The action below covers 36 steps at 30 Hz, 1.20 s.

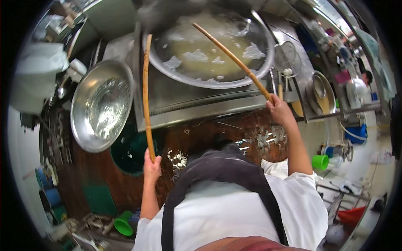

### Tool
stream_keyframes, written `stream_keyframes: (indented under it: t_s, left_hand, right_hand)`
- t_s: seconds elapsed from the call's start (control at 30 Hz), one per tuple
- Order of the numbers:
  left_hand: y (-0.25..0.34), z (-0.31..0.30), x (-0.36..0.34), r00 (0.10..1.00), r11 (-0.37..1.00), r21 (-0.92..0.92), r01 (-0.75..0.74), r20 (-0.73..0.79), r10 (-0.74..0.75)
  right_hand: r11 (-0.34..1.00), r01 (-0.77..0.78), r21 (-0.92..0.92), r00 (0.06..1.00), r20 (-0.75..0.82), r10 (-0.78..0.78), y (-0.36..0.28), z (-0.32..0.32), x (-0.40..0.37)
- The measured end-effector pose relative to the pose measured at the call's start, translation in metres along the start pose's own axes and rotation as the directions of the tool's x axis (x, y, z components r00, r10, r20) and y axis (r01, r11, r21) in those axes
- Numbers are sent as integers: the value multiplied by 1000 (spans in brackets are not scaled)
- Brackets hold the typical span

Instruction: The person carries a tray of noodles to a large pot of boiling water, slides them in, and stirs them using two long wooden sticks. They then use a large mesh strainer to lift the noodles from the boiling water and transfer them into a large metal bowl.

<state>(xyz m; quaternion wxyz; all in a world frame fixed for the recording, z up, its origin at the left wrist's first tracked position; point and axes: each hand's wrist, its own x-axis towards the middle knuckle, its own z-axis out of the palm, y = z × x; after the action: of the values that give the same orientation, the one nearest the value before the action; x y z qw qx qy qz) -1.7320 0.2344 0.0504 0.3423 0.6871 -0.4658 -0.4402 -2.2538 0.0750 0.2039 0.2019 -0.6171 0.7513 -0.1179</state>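
Note:
My left hand [152,167] is wrapped round the lower end of a long wooden stick [146,88], which points up past the left side of a large metal wok. Gripped in my right hand [279,109] is a second wooden stick [232,56], slanting up and left across the wok. The wok [197,80] is set into a steel stove top and holds yellowish liquid [201,48] with patches of white foam. Steam blurs its far side.
A big metal basin [79,113] of water stands at the left, beside a dark green tub [125,154]. Mesh strainers [288,58] and a metal bowl [333,98] lie right of the wok. The red-brown floor [192,138] looks wet.

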Motion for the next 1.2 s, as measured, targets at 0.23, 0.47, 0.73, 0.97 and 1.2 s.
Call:
stream_keyframes:
  t_s: [0.23,0.47,0.73,0.97,1.2]
  left_hand:
    - [165,8,141,949,742,592,-315,194,248]
    - [246,72,240,923,333,862,-383,368,108]
    - [259,180,347,886,419,791,-446,457,80]
    - [276,237,401,892,460,772,-439,437,119]
    - [270,237,406,816,462,697,-548,566,116]
  right_hand:
    - [886,-159,-435,986,-109,124,76,-119,69]
    - [809,-14,-588,994,-94,-52,101,-98,125]
    - [920,-114,-376,993,-58,99,108,-2,260]
    - [966,-53,-255,997,-72,36,88,33,368]
    - [971,-89,-222,996,-24,86,62,31,390]
